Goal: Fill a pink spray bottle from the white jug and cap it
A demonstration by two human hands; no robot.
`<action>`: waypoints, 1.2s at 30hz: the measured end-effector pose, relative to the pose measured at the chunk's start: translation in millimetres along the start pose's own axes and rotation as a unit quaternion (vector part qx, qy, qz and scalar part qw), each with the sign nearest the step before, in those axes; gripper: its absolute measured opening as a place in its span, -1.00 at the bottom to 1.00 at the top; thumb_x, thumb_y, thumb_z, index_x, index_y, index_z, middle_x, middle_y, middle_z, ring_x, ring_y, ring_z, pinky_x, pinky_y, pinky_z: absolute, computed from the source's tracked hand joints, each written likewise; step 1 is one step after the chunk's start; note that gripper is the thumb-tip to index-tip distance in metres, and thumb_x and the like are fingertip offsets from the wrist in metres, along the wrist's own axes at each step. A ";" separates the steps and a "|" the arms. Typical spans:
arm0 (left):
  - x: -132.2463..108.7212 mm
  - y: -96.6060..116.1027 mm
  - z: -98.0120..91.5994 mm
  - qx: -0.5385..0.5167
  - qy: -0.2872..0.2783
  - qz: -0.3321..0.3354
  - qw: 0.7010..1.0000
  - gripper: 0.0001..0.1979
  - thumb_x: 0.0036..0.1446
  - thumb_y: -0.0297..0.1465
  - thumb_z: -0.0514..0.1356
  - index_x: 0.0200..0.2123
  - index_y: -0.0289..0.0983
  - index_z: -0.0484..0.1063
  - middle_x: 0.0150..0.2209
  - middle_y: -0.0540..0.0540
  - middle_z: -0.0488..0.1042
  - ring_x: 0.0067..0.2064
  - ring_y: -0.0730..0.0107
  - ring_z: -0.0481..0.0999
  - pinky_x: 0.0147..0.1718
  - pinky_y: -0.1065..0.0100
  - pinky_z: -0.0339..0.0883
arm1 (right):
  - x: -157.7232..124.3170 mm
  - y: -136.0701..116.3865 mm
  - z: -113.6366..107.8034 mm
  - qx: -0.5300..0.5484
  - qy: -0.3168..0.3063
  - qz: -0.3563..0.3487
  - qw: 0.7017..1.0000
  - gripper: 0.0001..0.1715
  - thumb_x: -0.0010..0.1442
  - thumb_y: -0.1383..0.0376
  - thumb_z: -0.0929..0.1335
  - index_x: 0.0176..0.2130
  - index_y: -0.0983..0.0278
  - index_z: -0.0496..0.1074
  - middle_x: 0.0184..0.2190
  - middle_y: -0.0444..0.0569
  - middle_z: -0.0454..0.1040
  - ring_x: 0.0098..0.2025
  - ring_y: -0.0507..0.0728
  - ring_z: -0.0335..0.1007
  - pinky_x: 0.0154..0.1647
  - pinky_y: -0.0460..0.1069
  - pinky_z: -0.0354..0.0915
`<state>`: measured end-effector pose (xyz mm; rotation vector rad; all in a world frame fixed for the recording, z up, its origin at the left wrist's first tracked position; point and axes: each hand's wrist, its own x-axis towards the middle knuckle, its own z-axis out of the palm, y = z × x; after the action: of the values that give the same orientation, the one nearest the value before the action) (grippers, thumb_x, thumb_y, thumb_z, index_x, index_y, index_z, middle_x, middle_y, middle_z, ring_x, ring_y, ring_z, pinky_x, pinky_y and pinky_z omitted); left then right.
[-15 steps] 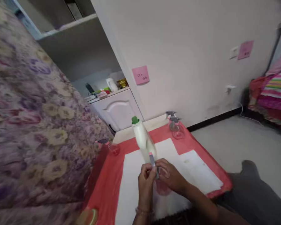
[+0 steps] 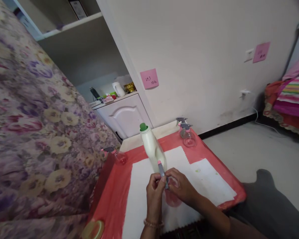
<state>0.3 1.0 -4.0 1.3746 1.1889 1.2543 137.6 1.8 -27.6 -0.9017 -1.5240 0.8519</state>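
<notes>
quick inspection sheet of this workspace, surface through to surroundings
Surface: red-covered table; white sheet with small greenish marks
Job's things: clear round spray bottle with grey-and-pink trigger head; pale-green plastic jug, green cap, standing behind
Clutter: three similar spray bottles, one left, two far right; round yellowish object, cut off by the frame
Hands: left hand and right hand hold the trigger head
Cables: thin white cable beside the wall
Surroundings: purple floral curtain, white cabinet door, pink wall notes

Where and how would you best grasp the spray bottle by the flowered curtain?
The spray bottle is probably best held around its clear body, coming from the right: in this view the flowered curtain fills the left, and the gray trigger head points that way.
</notes>
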 end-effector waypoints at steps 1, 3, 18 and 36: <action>0.1 -0.5 -0.5 0.001 0.000 -0.002 1.000 -0.72 0.09 -0.16 0.28 -0.35 -0.28 0.45 -0.42 0.00 0.46 -0.34 0.37 0.40 -0.33 0.39 0.31 | -0.6 1.2 1.2 -0.008 0.002 0.005 1.000 -0.83 0.09 0.38 0.37 -0.24 0.22 0.42 -0.23 -0.05 0.43 -0.13 0.18 0.36 -0.06 0.07 0.28; -0.2 -0.6 -2.0 0.005 -0.004 -0.005 1.000 -0.71 0.09 -0.15 0.28 -0.33 -0.28 0.45 -0.40 -0.01 0.47 -0.33 0.36 0.42 -0.32 0.39 0.32 | -2.3 4.4 3.3 -0.033 0.000 0.020 0.999 -0.70 0.00 0.39 0.42 -0.20 0.21 0.40 -0.21 -0.05 0.42 -0.11 0.20 0.34 -0.05 0.08 0.27; -15.1 -9.8 -15.2 0.058 -0.021 0.034 0.998 -0.61 0.31 -0.13 0.02 -0.12 -0.27 0.50 -0.08 -0.16 0.51 -0.05 0.20 0.45 0.02 0.22 0.28 | -4.2 12.1 -3.5 -0.061 0.022 -0.031 0.997 -0.67 0.03 0.47 0.34 -0.17 0.20 0.40 -0.15 -0.01 0.38 -0.06 0.20 0.32 0.02 0.11 0.29; -19.9 -20.0 -26.2 0.137 0.001 0.042 0.990 -0.68 0.28 -0.18 0.06 -0.21 -0.24 0.52 -0.17 -0.13 0.53 -0.06 0.18 0.49 0.01 0.18 0.31 | -5.4 25.1 -20.9 -0.097 0.021 -0.028 0.995 -0.59 0.25 0.26 0.26 0.09 0.22 0.34 0.00 0.09 0.41 0.08 0.25 0.34 0.14 0.20 0.28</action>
<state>-27.8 -15.7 -24.3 1.6371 1.3562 1.1818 161.1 9.1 -49.7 -1.0055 -1.6082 0.6478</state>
